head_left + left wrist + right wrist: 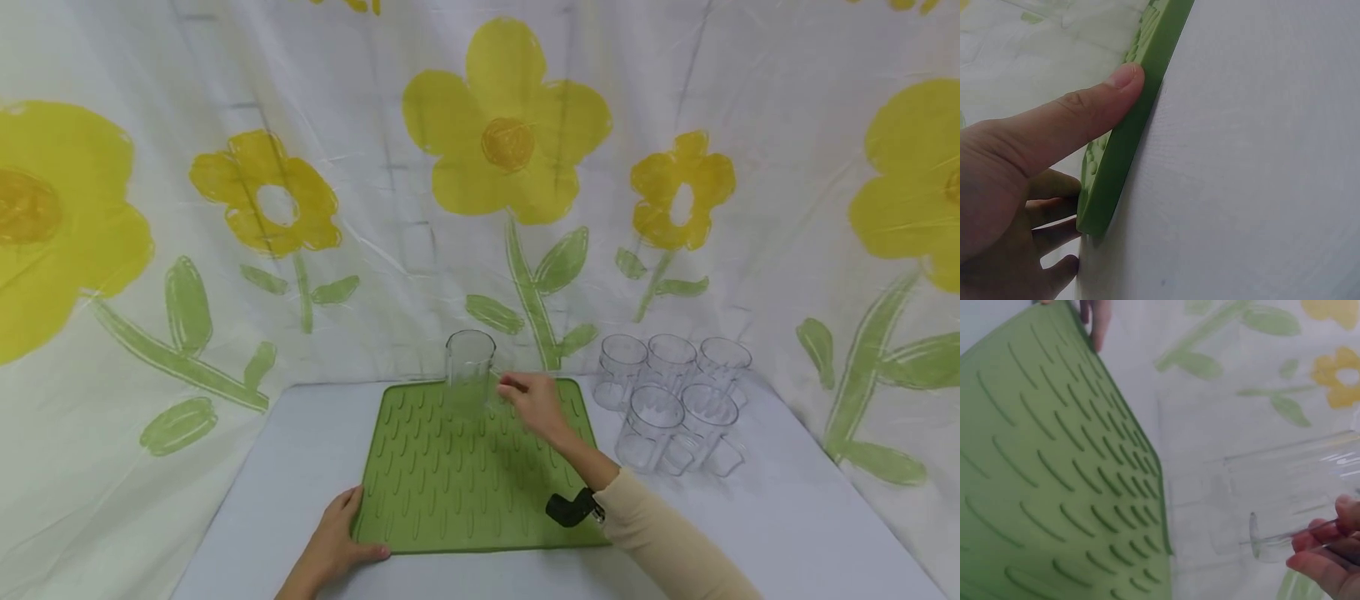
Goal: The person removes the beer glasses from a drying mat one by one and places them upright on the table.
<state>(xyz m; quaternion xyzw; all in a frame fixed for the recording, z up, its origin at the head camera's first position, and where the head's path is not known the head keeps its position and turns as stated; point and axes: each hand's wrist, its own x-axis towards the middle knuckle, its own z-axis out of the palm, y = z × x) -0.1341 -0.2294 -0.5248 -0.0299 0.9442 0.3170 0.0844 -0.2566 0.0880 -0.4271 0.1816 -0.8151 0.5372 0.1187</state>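
Note:
A clear glass mug (469, 371) stands upright in my right hand (534, 404), which pinches its handle (1255, 540). The mug is over the back part of a green ridged mat (465, 475); in the right wrist view its base appears apart from the mat. My left hand (337, 533) rests at the mat's front left corner. In the left wrist view the thumb (1094, 109) lies straight across the front edge, and the other fingers touch the left side.
Several more clear glass mugs (651, 425) stand in two rows to the right of the mat. All of this is on a white-covered table (277, 450). Behind it hangs a white curtain (420, 275) with yellow flowers. A black device (570, 508) sits on the right wrist.

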